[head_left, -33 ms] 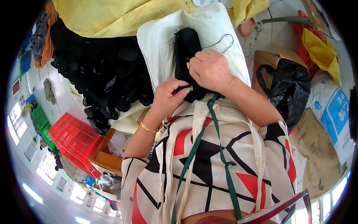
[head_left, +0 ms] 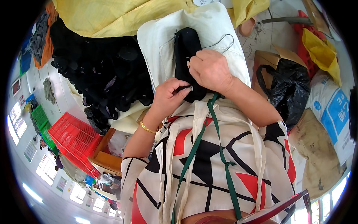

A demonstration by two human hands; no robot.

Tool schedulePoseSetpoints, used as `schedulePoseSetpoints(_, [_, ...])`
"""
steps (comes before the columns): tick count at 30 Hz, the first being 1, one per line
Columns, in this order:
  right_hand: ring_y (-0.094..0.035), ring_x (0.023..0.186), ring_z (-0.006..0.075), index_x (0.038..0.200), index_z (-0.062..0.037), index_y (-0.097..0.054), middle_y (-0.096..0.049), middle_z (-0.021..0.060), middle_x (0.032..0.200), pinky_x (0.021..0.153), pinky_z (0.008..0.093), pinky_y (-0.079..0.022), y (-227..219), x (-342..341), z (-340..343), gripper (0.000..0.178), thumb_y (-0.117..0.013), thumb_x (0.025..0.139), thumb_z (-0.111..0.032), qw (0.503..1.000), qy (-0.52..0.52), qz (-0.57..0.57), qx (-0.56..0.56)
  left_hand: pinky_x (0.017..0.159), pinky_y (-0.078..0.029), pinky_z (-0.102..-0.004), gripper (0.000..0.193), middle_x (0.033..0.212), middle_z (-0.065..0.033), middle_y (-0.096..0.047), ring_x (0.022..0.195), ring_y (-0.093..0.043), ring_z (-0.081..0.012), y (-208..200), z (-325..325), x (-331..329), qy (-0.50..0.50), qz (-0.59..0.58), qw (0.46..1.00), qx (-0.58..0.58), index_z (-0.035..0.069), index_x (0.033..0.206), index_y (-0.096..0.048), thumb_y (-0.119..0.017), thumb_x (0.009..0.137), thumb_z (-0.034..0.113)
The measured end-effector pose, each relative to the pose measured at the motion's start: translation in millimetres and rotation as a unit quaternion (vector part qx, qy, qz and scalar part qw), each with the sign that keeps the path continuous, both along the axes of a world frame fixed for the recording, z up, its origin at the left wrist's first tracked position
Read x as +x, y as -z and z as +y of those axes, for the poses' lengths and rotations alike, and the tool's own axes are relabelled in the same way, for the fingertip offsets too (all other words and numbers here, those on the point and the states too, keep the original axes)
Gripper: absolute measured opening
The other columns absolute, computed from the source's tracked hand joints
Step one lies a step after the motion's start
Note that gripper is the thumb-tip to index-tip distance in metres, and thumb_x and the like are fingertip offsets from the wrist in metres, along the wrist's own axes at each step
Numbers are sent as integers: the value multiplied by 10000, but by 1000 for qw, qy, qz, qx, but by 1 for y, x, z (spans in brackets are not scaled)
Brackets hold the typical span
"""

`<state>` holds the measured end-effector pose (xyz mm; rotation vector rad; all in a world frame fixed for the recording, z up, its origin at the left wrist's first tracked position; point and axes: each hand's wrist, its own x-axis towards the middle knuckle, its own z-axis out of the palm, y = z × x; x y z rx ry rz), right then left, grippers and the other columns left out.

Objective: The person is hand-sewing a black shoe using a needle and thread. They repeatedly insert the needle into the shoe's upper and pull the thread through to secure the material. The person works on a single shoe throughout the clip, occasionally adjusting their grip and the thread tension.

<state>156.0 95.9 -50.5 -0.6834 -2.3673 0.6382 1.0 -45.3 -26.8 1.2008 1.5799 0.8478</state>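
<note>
A long black cloth piece (head_left: 186,41) lies on a folded white cloth (head_left: 151,33) in front of my body. My left hand (head_left: 167,93) pinches its near left edge between thumb and fingers, beside a small shiny spot. Just to the right, my right hand (head_left: 212,71) is closed in a fist over the black piece. A thin pale line shows by its fingertips, too small to name, and what those fingers hold is hidden. Beyond the right hand, a dark thread (head_left: 227,35) loops over the white cloth.
Left of the white cloth is a large heap of black pieces (head_left: 100,74), with yellow cloth (head_left: 112,18) behind it. A red plastic crate (head_left: 74,138) and a wooden drawer (head_left: 108,158) are at lower left. On the right are a black plastic bag (head_left: 287,89) and a white-blue sack (head_left: 332,112).
</note>
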Motion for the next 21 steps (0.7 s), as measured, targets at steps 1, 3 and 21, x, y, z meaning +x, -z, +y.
schedulePoseSetpoints(1, [-573,629,251,675,-100,-582,-526,52,658,559,370,-484,2,-2,1,123,-683,745,-114,1000,15,4,-6,618,-451,-259,149,807,-64,-626,681,-566,-132,0,2,-1,7,5,1000,-21,13,989,-712,-736,871,101])
schedulePoseSetpoints(3, [-577,617,264,670,-97,-577,-532,56,649,547,379,-482,12,-10,13,140,-683,759,-116,997,73,-1,-14,639,-457,-245,160,828,-51,-649,708,-579,-111,0,7,-3,23,16,998,-62,4,1002,-707,-731,886,111])
schedulePoseSetpoints(21, [-612,660,278,778,-64,-662,-609,83,721,572,381,-501,-22,24,14,93,-742,814,-94,998,46,38,-27,605,-467,-246,351,790,-11,-613,692,-551,-80,10,-26,26,-175,-57,953,-240,16,963,-577,-840,783,162])
